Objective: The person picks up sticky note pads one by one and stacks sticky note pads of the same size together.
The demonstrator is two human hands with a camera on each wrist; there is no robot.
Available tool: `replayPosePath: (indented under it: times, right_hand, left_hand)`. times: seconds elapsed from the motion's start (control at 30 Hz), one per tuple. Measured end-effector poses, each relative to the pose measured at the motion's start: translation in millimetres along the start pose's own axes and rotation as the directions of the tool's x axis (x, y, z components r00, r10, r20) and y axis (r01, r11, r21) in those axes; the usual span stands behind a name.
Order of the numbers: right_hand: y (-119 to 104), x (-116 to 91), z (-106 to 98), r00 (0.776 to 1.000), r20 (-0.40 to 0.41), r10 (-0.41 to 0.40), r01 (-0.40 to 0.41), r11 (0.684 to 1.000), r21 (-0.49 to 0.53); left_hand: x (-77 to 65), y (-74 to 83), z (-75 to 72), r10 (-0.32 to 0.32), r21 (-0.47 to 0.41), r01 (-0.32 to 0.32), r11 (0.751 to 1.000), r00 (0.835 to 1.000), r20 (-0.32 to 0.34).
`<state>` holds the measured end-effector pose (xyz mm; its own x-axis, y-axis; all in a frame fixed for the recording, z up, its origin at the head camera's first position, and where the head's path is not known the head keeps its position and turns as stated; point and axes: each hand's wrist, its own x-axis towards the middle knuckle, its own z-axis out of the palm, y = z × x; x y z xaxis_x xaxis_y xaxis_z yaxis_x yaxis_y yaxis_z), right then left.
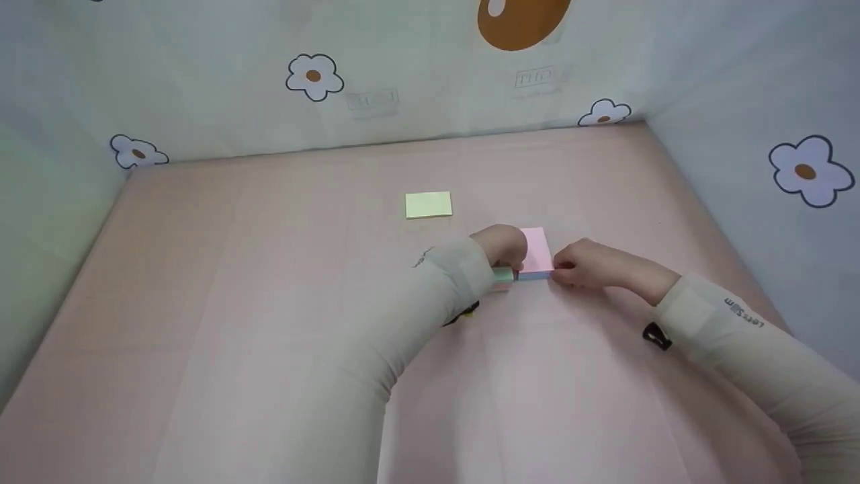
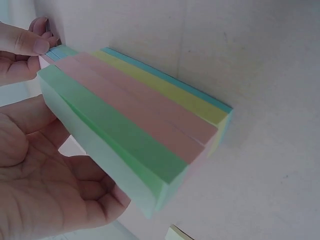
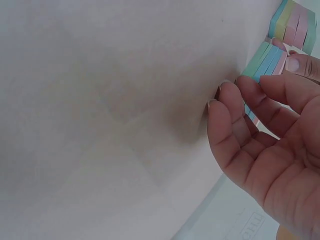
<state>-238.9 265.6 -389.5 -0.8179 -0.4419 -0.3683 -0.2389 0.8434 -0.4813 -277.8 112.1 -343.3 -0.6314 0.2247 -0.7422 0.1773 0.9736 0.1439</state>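
Two stacks of sticky-note pads sit side by side: a pink-topped stack with blue beneath, and a green-topped stack with pink, yellow and blue layers. My left hand is over the place where they meet. Its thumb and a finger pinch the left end of the pink-topped stack in the right wrist view, while its other fingers curl beside the green-topped one. At the right end of the pink-topped stack, my right hand pinches the lower corner between thumb and forefinger. Its remaining fingers are curled.
A pale yellow sticky-note pad lies farther back on the pink cloth-like surface. Pale walls with flower prints rise behind and at both sides. Black clips or straps show by the sleeves.
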Motion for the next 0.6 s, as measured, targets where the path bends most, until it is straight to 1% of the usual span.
replayPosePath:
  times: [0.1, 0.13, 0.27, 0.33, 0.4, 0.5, 0.6]
  right_hand:
    - [1.2, -0.7, -0.5, 1.000, -0.001, -0.018, 0.018, 1.000, -0.006]
    - [1.6, -0.8, -0.8, 1.000, -0.001, -0.024, 0.024, 1.000, -0.007]
    - [2.2, -1.1, -1.7, 0.999, 0.003, -0.035, 0.035, 0.999, -0.020]
    - [2.6, -0.7, -1.6, 0.999, 0.004, -0.035, 0.035, 0.999, -0.027]
    - [2.2, -0.3, -1.3, 1.000, 0.005, -0.025, 0.025, 0.999, -0.031]
    - [1.0, 0.3, -1.0, 1.000, 0.009, 0.001, -0.001, 1.000, -0.027]
    - [0.4, 0.6, -1.5, 1.000, 0.016, 0.025, -0.025, 0.999, -0.026]
  left_hand:
    - [-0.7, 0.2, 0.0, -0.009, -0.013, 0.009, 1.000, 1.000, -0.003]
    - [-0.8, 0.2, -0.1, -0.005, -0.005, 0.005, 1.000, 1.000, -0.006]
    - [-0.2, 0.9, -1.0, 0.025, 0.081, -0.025, 0.996, 1.000, -0.001]
    - [0.8, 1.2, -1.8, 0.033, 0.111, -0.034, 0.993, 0.999, 0.008]
    - [1.9, 1.5, -2.7, 0.032, 0.120, -0.034, 0.992, 0.999, 0.021]
    - [4.0, 1.0, -4.3, 0.025, 0.083, -0.028, 0.996, 0.999, 0.033]
    - [5.4, -1.2, -7.1, 0.033, -0.001, -0.033, 0.999, 0.998, 0.061]
